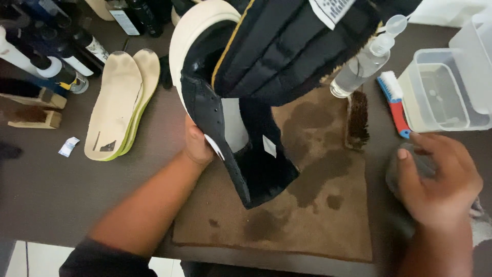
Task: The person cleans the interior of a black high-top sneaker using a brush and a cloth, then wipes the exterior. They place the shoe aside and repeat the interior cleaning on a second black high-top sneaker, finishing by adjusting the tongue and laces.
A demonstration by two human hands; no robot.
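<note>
We held one black shoe (246, 102) upright above the brown mat (318, 205), our left hand (197, 146) pinching its side. Our right hand (435, 179) curled over one grey cloth (410, 166) on the bench (51, 190). Two insoles (120, 105), two brushes (394, 100) and one spray bottle (366, 61) lay nearby.

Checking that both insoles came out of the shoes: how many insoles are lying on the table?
2: both left of the black shoe, overlapping. The front insole covers most of the green-edged rear insole. More may be hidden.
</note>
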